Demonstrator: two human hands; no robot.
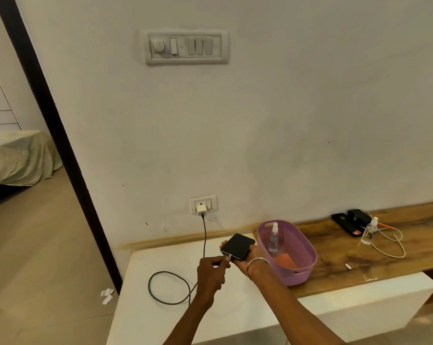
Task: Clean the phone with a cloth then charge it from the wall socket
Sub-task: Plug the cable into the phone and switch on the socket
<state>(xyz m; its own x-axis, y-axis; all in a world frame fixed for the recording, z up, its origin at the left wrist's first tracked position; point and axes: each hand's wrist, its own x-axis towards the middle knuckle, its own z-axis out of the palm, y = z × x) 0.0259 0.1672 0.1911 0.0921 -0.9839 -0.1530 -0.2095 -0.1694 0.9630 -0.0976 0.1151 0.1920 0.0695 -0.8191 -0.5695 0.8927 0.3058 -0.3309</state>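
From the head camera, the right hand (pixel 245 257) lies palm up under the black phone (pixel 238 246), its fingers curled up round the phone's far and left edges, so the phone rests on the palm just above the white cabinet top (pixel 175 302). A metal bangle (pixel 257 264) circles that wrist. The left hand (pixel 210 272) sits just near and left of the phone, thumb and fingers pinching the cable plug (pixel 228 257), whose tip touches the phone's near edge; whether it is fully seated I cannot tell. The dark cable (pixel 168 287) loops on the cabinet top and rises to the white charger (pixel 201 210) plugged into the wall socket (pixel 203 204). Just right of the phone stands a purple basket (pixel 302 265) holding a spray bottle (pixel 274 239) and an orange cloth (pixel 285 261). Farther right on the wooden counter (pixel 374 260) lie a black case (pixel 344 224), a second small bottle (pixel 371 226) and a pale cable (pixel 392 245). A switch panel (pixel 185 46) sits high on the wall
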